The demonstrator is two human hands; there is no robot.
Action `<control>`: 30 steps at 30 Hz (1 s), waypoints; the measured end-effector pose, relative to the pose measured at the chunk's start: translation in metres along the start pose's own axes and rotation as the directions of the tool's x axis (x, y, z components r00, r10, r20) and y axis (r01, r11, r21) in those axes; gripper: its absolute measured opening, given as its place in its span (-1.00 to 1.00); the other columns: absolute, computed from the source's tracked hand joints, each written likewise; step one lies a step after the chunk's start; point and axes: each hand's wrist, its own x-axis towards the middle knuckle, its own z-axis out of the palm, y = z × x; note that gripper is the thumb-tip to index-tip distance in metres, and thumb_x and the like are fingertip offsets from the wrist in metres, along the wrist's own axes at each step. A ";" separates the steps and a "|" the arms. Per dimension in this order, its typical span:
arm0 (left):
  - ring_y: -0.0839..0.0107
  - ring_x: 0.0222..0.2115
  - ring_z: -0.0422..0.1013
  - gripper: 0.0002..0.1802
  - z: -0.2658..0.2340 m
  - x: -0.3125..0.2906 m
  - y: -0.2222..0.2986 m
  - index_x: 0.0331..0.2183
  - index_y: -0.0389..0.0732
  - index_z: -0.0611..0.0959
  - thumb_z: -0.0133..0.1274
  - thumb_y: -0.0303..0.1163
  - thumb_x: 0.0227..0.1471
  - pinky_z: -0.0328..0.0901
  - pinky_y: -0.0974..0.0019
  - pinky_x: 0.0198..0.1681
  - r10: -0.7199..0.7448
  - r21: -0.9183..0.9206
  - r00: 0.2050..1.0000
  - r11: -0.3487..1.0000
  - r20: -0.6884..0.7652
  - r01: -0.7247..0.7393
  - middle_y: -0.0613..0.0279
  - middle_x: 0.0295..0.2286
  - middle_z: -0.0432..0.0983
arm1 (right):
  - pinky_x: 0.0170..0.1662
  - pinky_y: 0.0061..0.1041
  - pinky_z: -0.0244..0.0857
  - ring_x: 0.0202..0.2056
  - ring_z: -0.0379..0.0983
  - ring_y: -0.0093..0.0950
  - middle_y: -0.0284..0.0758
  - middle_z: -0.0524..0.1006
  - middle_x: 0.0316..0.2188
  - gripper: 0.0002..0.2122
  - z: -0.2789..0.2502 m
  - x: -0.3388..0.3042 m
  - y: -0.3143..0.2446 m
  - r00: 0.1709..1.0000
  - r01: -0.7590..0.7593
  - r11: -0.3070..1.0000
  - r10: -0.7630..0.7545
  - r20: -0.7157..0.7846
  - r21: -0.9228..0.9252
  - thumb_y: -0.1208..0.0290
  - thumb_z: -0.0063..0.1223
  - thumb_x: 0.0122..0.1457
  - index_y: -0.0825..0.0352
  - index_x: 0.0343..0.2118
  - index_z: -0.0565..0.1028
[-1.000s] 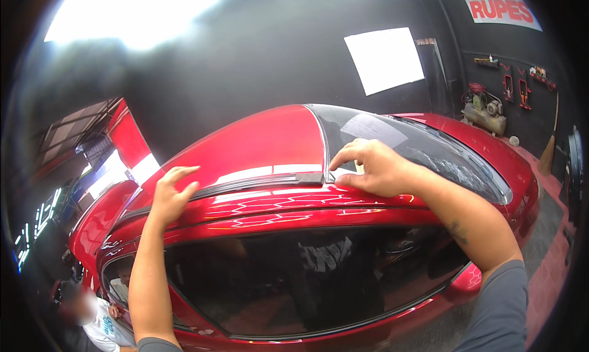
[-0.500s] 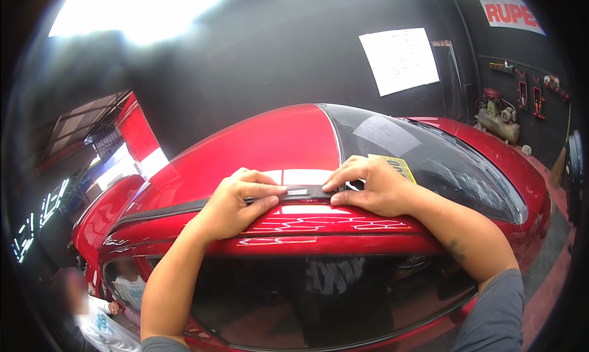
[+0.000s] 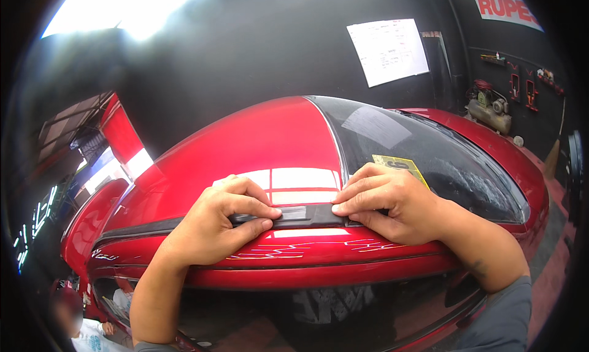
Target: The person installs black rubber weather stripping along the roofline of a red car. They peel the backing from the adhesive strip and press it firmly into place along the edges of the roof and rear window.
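A black roof trim strip (image 3: 319, 215) runs along the near edge of the red car roof (image 3: 233, 146). A flat cover-like section of it, with a greyish patch, shows between my two hands. My left hand (image 3: 221, 220) is closed, thumb and fingertips gripping this section at its left end. At the right end, near the top corner of the windshield (image 3: 423, 149), the fingers and thumb of my right hand (image 3: 392, 205) pinch the strip. Whatever lies beneath the strip is hidden.
Below the roof edge is the dark side window (image 3: 257, 315). A yellow sticker (image 3: 402, 165) and a pale sheet (image 3: 375, 128) sit at the windshield. An air compressor (image 3: 489, 109) stands at far right. At lower left is another person (image 3: 92, 333).
The view has shifted, so the hands and strip sit lower in the picture. My fingertips are slightly farther apart, and more of the strip's top face shows. Both hands still grip it.
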 end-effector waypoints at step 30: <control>0.27 -0.08 0.57 -0.34 -0.001 0.012 0.024 0.26 -0.21 0.69 0.47 -0.38 0.15 0.45 0.14 0.10 -0.152 0.016 0.985 0.988 0.082 0.151 0.12 -0.11 0.69 | 0.12 -0.26 0.55 0.05 0.62 -0.31 -0.33 0.79 -0.13 -0.83 -0.004 0.000 0.013 0.999 -0.051 0.993 0.051 0.005 0.105 0.56 0.45 0.24 0.25 -0.12 0.84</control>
